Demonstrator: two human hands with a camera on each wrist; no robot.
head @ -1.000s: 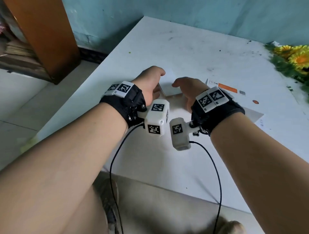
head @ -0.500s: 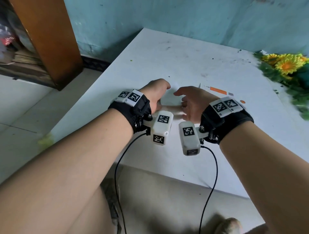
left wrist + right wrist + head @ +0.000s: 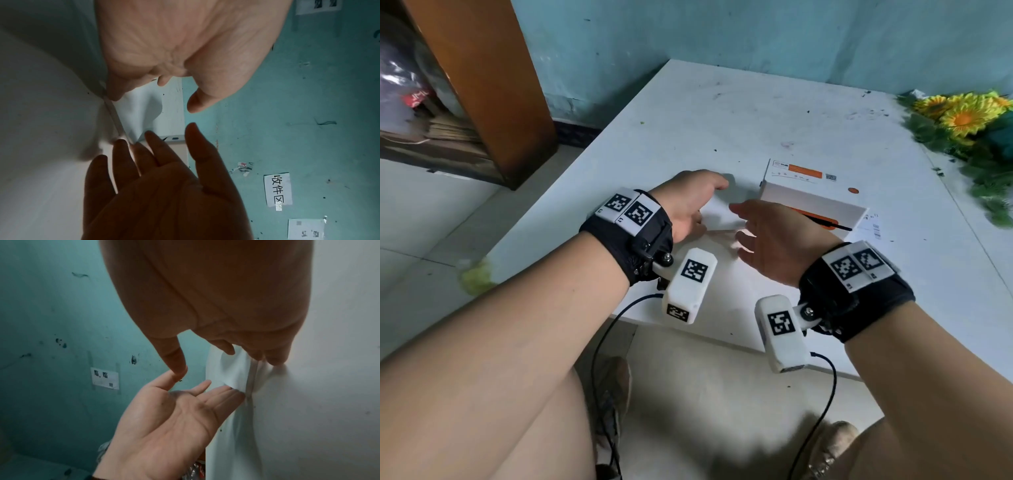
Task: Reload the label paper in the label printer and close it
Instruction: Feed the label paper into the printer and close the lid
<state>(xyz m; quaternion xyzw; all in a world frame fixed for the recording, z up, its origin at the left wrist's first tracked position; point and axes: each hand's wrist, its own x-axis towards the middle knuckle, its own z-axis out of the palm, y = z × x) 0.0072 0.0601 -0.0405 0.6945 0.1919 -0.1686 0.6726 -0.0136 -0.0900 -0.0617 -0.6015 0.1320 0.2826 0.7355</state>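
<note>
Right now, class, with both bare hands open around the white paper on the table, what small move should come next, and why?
Probably close the left hand and right hand on the flat white label paper. Both are open, fingertips at its edges, gripping nothing, and the white and orange printer box waits just behind.

On the teal wall past my fingers, a taped white paper sign point(image 3: 278, 190) reads 收件区. The print on the white-and-orange box point(image 3: 812, 198) and the other wall notice point(image 3: 104, 378) is too small to read.
</note>
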